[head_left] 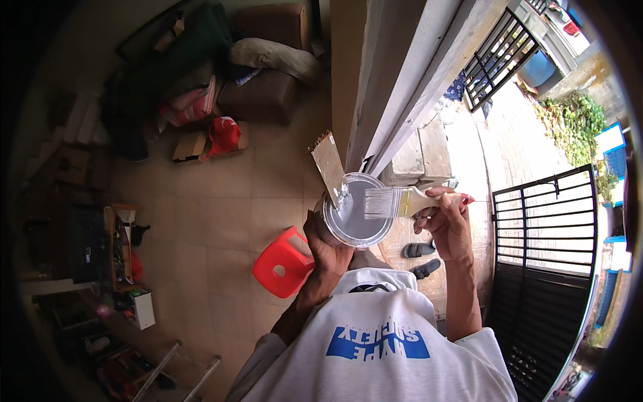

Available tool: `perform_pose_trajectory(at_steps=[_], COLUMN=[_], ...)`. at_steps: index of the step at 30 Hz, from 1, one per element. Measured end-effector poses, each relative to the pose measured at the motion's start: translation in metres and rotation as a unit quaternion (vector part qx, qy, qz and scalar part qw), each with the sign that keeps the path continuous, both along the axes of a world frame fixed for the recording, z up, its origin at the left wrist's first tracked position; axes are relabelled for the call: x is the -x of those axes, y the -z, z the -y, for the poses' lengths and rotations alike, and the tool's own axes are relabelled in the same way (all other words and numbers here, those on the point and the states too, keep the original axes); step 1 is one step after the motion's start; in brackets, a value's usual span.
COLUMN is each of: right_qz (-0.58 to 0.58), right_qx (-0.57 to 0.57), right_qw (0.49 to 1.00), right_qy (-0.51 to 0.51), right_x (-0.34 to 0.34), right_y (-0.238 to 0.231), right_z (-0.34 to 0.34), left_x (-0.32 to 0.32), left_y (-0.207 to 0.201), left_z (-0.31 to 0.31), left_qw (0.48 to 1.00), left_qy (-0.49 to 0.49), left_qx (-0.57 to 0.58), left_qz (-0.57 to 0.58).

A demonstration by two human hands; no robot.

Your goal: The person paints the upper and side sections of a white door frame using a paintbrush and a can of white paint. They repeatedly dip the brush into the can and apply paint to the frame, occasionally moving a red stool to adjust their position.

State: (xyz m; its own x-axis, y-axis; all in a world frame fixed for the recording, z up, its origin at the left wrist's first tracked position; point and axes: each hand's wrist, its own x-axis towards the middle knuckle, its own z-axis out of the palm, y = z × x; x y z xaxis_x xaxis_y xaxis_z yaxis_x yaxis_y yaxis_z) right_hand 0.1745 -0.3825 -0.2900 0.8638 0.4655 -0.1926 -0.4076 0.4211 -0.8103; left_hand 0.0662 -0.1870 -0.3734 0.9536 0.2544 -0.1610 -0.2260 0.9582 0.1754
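My left hand (324, 252) is wrapped round the side of a round paint can (362, 243) and holds it up in front of my chest. Pale grey paint (358, 224) shows inside the can. A flat board strip (327, 164) with a ragged top end leans out over the rim, its lower end smeared with paint. In my right hand (447, 224) is a wide paintbrush (406, 201), gripped by its red-tipped handle. The paint-coated bristles lie over the can's opening; whether they touch the paint I cannot tell.
A white door frame (408, 87) rises just beyond the can. Left of me stands a red plastic stool (280, 269). Dark sandals (420, 250) lie on the floor, with a black metal gate (542, 244) to the right. A metal ladder (177, 368) is at the lower left.
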Motion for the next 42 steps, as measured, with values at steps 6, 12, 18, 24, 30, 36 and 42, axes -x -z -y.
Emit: perform_pose_trajectory(at_steps=[6,12,18,24,30,36,42], right_qz=[0.006,0.013,0.048,0.183,0.505,0.679,0.730], right_qx=[-0.165,-0.218,-0.228,-0.146,0.068,0.158,0.172], right_qw=[0.985,0.974,0.971,0.972,0.833,0.641,0.576], right_qy=[-0.051,-0.066,-0.057,0.021,0.215,0.321,0.327], right_x=[0.005,0.009,0.009,0.000,-0.059,-0.107,-0.129], right_y=[0.018,0.025,0.023,-0.001,-0.077,-0.170,-0.192], right_z=[0.002,-0.005,-0.010,0.001,0.028,0.033,0.015], left_x=[-0.004,-0.002,0.003,-0.001,-0.003,-0.006,0.000], left_y=[-0.021,-0.027,-0.019,-0.042,-0.037,-0.044,-0.037], left_z=[0.005,0.007,0.002,0.013,0.006,0.006,0.005], left_qw=[0.993,0.993,0.997,0.999,0.998,0.998,0.995], left_qy=[-0.045,-0.025,0.008,-0.006,-0.018,-0.034,-0.054], left_qx=[-0.031,-0.028,-0.058,-0.023,-0.042,-0.052,-0.074], left_qz=[-0.108,-0.111,-0.039,-0.024,0.031,-0.002,-0.026])
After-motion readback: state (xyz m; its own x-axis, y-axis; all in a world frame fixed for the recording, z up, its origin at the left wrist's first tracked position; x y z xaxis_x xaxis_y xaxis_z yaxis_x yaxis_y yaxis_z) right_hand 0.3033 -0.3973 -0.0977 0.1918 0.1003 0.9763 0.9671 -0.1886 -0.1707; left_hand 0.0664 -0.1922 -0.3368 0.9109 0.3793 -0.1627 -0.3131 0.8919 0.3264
